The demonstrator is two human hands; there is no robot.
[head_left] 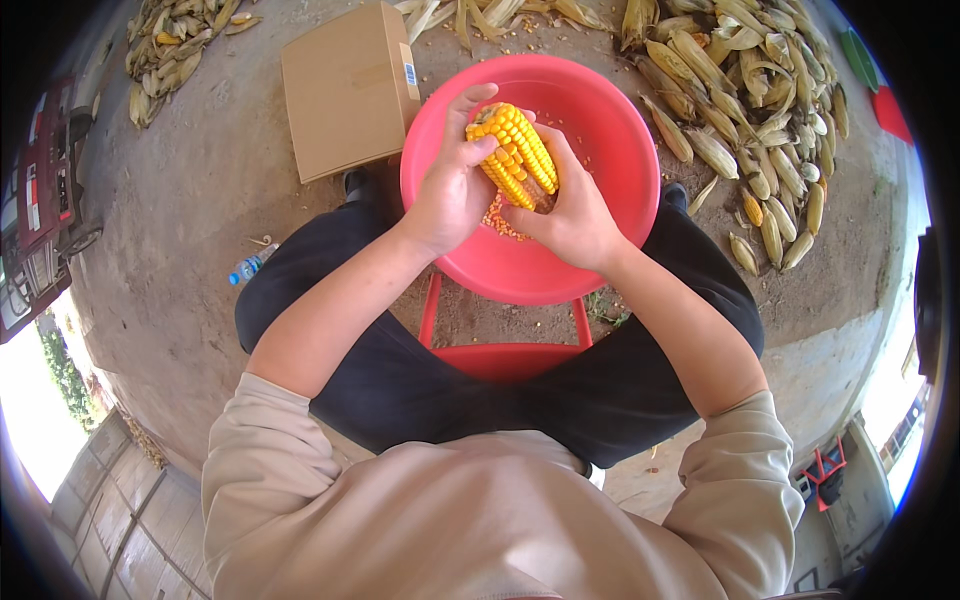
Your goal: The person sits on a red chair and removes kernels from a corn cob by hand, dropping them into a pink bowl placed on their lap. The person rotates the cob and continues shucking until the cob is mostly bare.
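An ear of yellow corn [517, 150] is held tilted over a red plastic basin [529, 281]. My left hand [457, 180] grips its upper left part, the thumb lying across the kernels. Around its lower right end wraps my right hand [574, 202], with the thumb at the tip. A strip of the cob near the lower end is bare of kernels, and the right fingers are partly hidden behind the ear. Loose corn kernels [495, 217] lie on the basin's floor below the hands.
A cardboard box [345, 90] stands left of the basin. Unhusked corn ears [750, 97] form a heap at the right, with husks [495, 16] beyond the basin. A plastic bottle [253, 264] lies by the left knee. A red stool [510, 358] is under me.
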